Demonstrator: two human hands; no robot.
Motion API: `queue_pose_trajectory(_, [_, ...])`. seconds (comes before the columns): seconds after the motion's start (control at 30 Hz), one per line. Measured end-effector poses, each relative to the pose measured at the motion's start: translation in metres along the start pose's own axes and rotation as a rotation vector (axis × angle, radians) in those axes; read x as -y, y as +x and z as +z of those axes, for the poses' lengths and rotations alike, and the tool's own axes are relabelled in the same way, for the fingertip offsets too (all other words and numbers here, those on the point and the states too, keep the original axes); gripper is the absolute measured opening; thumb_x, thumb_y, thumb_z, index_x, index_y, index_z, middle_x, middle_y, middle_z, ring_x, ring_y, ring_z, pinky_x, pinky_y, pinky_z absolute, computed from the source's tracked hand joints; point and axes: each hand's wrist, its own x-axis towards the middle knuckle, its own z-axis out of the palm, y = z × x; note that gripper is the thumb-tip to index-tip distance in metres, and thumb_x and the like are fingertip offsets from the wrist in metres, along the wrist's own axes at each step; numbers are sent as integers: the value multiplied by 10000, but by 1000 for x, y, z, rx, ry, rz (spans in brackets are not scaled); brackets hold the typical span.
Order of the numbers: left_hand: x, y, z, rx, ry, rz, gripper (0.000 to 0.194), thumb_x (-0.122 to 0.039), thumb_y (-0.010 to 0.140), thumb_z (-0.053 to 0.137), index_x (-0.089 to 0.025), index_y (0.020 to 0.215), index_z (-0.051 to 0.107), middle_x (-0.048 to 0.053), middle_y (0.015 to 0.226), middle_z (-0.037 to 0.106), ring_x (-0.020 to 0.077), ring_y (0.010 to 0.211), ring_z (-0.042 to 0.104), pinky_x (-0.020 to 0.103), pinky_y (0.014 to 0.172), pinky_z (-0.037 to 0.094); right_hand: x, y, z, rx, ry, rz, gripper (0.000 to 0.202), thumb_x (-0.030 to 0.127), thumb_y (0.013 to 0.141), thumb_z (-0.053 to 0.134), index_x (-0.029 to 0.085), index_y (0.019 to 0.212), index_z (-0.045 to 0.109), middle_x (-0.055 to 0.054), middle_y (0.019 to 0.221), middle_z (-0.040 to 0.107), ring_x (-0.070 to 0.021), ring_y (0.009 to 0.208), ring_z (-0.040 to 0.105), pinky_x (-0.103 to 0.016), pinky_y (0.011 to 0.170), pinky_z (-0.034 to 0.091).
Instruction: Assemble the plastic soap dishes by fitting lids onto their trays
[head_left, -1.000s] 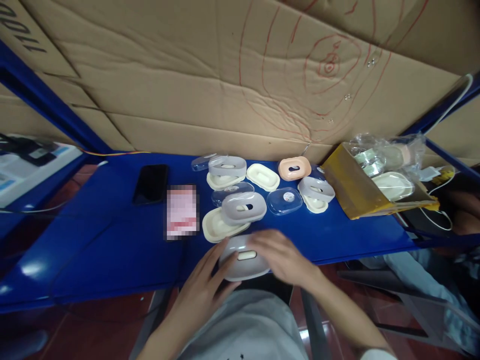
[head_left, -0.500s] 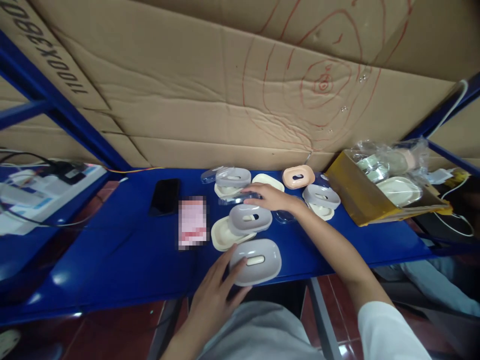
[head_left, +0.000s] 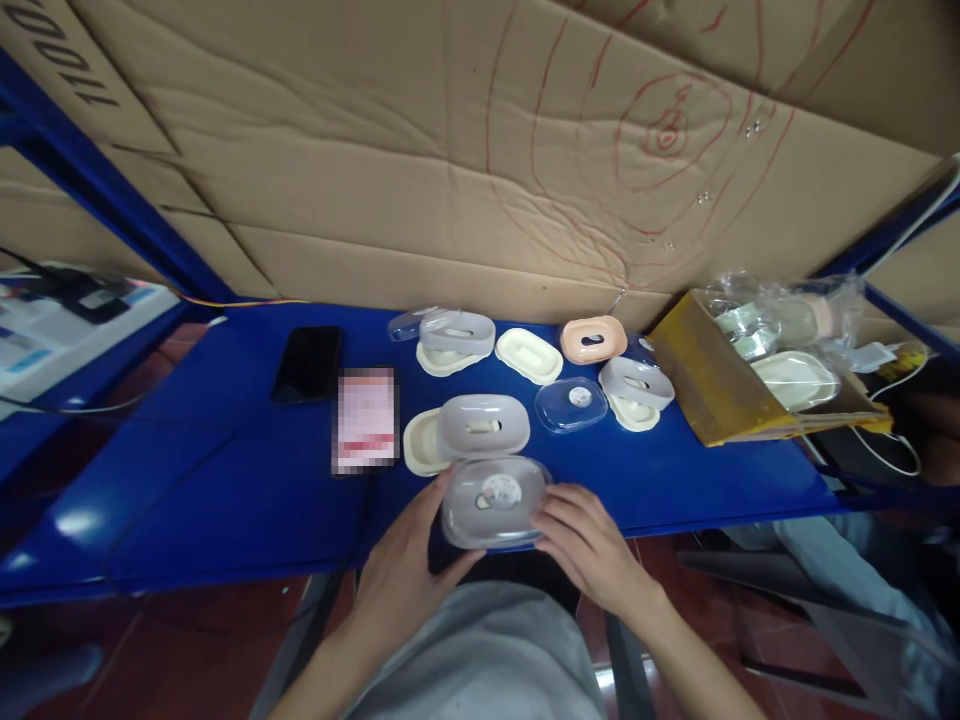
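Two hands hold a clear lid (head_left: 525,475) bearing a round label (head_left: 502,490).

Open tabletop (head_left: 187,460) left, box (head_left: 690,375) (taped) blocking right

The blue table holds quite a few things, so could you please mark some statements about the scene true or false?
1. The left hand and right hand both touch the lidded dish. True.
2. The phone lies in the box. False: it lies on the table.
3. The peach dish has a lid on. False: it is uncovered.
4. A loose lid with a round sticker lies on the table. True.
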Motion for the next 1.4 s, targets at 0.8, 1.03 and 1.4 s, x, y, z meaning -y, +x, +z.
queue_pose_trajectory(0.8, [-10, 10, 1, 179, 80, 190, 796, -470, 1085, 646, -320, 1749, 232, 144, 1726, 458, 384, 1515, 534, 633, 1202, 498, -12, -29, 14, -7, 242, 294, 564, 336, 1060, 714, 287, 1585, 513, -179, 1577, 542, -377, 1633, 392, -621, 1237, 500])
queue_pose_trajectory(1.03, [-17, 40, 6, 225, -29, 204, 738, -439, 1084, 665, -344, 1714, 293, 101, 1668, 534, 321, 1510, 540, 538, 1225, 484, -13, -38, 16, 32, 65, 189, 635, 304, 1049, 731, 272, 1615, 444, -196, 1609, 542, -388, 1636, 381, -675, 1222, 502])
queue_pose_trajectory(1.4, [-14, 38, 5, 204, -47, 149, 778, -422, 1052, 714, -344, 1714, 313, 81, 1638, 560, 325, 1480, 557, 512, 1223, 495, -11, -24, -8, 143, 57, 192, 520, 334, 1067, 706, 259, 1558, 551, -168, 1617, 582, -360, 1613, 432, -612, 1212, 543])
